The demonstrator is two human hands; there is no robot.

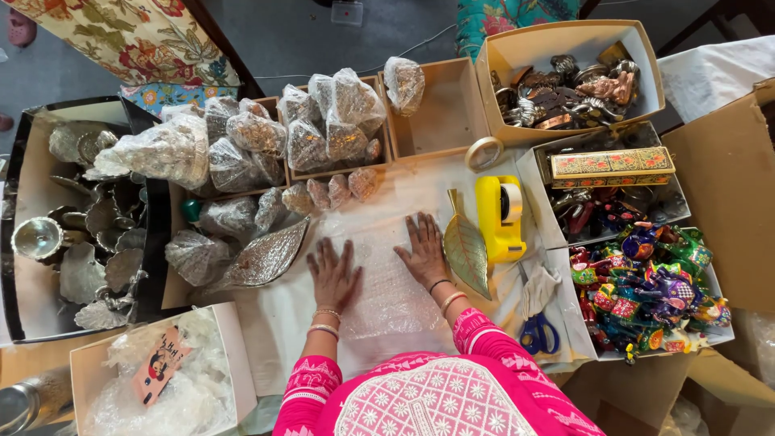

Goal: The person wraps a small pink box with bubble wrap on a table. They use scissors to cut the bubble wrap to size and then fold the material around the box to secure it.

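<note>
Both of your hands are flat, palms down, on a sheet of bubble wrap (387,299) spread out on the white-covered table (274,323). Your left hand (333,274) has the fingers spread wide and isn't gripping anything, just pressing on the wrap. Same for your right hand (422,250): fingers open, lying flat near the sheet's far edge, holding nothing.

Just beside your right hand lies a gold leaf-shaped dish (467,250), and right next to that sits a yellow tape dispenser (499,218). A loose ring of tape (483,153) lies a bit further up. Blue-handled scissors (537,331) lie off to your right, near your sleeve.

To the left of your left hand there's a big silver leaf-shaped tray (266,258), already in plastic, with a pile of wrapped silver pieces (242,145) stacked in and over the cardboard boxes behind it. The black-edged box (153,242) on the far left holds unwrapped silver metal pieces. On the right, a tray of brightly painted figurines (646,282) sits near a long painted box (612,167), and behind them a cardboard box (500,56) holds dark and copper-toned metal bits. Bottom left is a white box (230,355) stuffed with clear plastic wrap.
</note>
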